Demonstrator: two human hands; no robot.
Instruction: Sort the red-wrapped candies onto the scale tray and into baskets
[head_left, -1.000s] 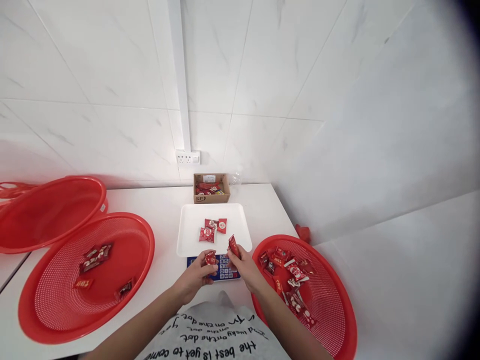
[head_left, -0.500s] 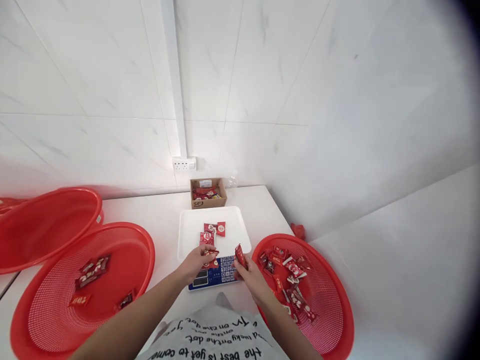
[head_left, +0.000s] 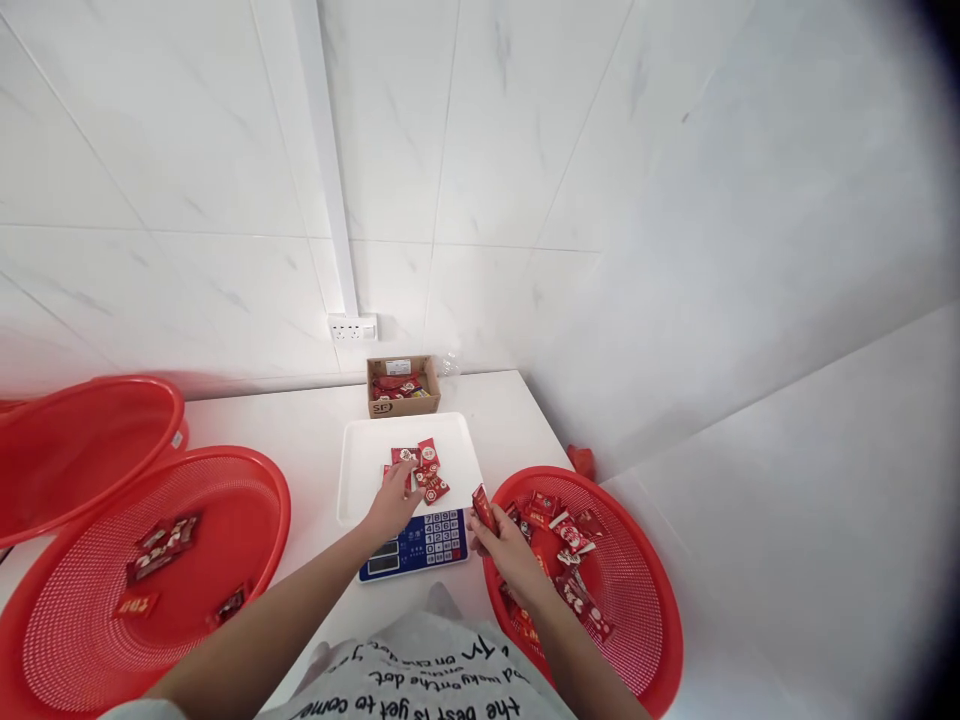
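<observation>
We read the plainest lettering on the cardboard box (head_left: 403,406) at the back of the white table (head_left: 315,412), where "SF" stood in black on the front wall; a white label (head_left: 398,367) inside it was too small for us to make out. Before it sat the scale, its blue panel (head_left: 412,562) marked with digits from 0 to 9, beside display windows (head_left: 384,556) whose figures we could not read. On the scale's white tray (head_left: 360,475) lay a small cluster of red packets (head_left: 433,486) with pale round emblems and characters too tiny to decipher. Our left hand (head_left: 392,503) was over them, fingers parted, fingertips among the wrappers, though we could not tell how firmly they touched. Our right hand (head_left: 504,548) pinched a slim red packet (head_left: 484,508) between thumb and fingers, its top tilted up, near the rim of the right basket (head_left: 651,570), which held more wrapped sweets (head_left: 571,535). In the left basket (head_left: 251,490), an orange-red packet (head_left: 135,605) bore gold characters, blurred to us. Across our pale shirt (head_left: 420,665), upside down, we read "the best is yet to come" and "on the dot".
</observation>
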